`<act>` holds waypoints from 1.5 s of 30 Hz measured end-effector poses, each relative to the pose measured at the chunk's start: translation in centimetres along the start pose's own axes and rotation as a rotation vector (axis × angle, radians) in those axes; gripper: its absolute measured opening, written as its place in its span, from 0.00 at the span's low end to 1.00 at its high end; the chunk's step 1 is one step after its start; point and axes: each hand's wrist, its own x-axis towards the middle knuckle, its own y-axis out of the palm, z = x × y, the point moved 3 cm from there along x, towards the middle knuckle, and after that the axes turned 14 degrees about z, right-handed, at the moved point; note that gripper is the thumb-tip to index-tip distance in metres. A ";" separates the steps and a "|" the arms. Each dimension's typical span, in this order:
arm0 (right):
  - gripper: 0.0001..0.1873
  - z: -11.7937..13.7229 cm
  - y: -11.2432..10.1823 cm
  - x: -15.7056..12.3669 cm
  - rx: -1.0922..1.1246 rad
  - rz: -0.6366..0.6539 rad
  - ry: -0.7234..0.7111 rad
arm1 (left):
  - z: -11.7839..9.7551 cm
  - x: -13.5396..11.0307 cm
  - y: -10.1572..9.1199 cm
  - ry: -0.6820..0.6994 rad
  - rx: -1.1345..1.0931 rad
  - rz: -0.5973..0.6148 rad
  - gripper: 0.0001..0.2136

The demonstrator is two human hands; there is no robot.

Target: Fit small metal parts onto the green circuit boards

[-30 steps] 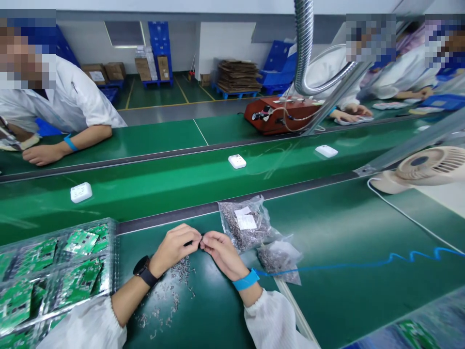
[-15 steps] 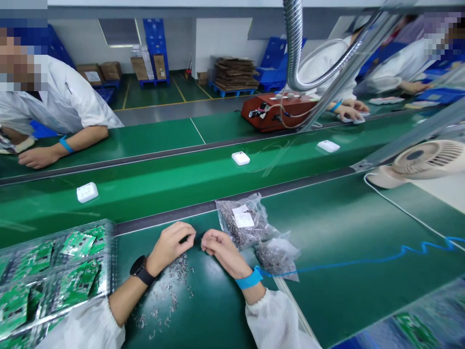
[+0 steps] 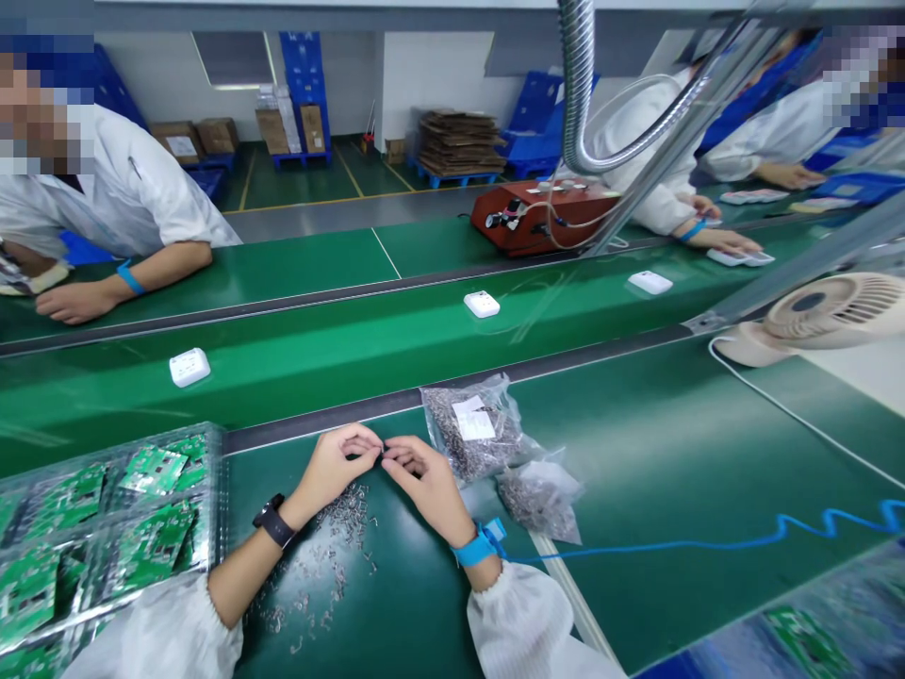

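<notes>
My left hand [image 3: 340, 469] and my right hand [image 3: 425, 483] meet fingertip to fingertip above the green bench. Both are closed in a pinch around a tiny dark piece [image 3: 381, 455], too small to name and mostly covered by the fingers. Just below my left hand lie scattered small metal parts [image 3: 346, 519], thinning out toward the front of the bench. Beyond my right hand rests a clear bag of small metal parts [image 3: 470, 434] with a white label. A smaller bag [image 3: 541, 500] sits by my right wrist, which wears a blue strap [image 3: 477, 545].
At the left stands a clear tray [image 3: 218, 500] of green circuit boards. White devices [image 3: 482, 304] lie on the green conveyor [image 3: 339, 344] ahead. A beige fan [image 3: 813, 316] and a blue coiled cord [image 3: 679, 545] are at the right. Co-workers sit across the line.
My hands have come together, my right fingertips now touching my left ones. The white devices have shifted right along the conveyor. A co-worker's hand at the far right has moved rightward with a white piece.
</notes>
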 end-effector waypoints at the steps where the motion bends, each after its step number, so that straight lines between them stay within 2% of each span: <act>1: 0.11 0.1 0.1 0.0 -0.004 -0.017 -0.009 | -0.1 0.0 0.1 0.002 0.016 0.009 0.06; 5: 0.09 0.2 0.1 -0.2 -0.076 -0.083 -0.013 | -0.6 -0.1 0.3 0.017 0.107 0.042 0.05; 11: 0.11 -0.1 0.0 -0.1 -0.050 -0.084 -0.025 | -0.6 -0.2 0.5 0.013 0.034 0.031 0.07; 18: 0.08 -0.1 0.0 -0.2 -0.149 -0.136 -0.030 | -0.4 -0.1 0.5 -0.022 0.038 0.041 0.06; 26: 0.09 0.1 0.2 0.0 -0.097 -0.069 -0.040 | -0.9 -0.3 0.3 -0.006 0.133 0.021 0.03; 32: 0.10 -0.2 0.1 -0.1 -0.136 -0.069 -0.035 | -0.9 -0.4 0.3 0.038 0.227 0.028 0.03; 45: 0.09 -0.7 0.0 -0.1 -0.208 -0.104 -0.067 | -0.8 -0.3 0.2 0.039 0.243 0.036 0.04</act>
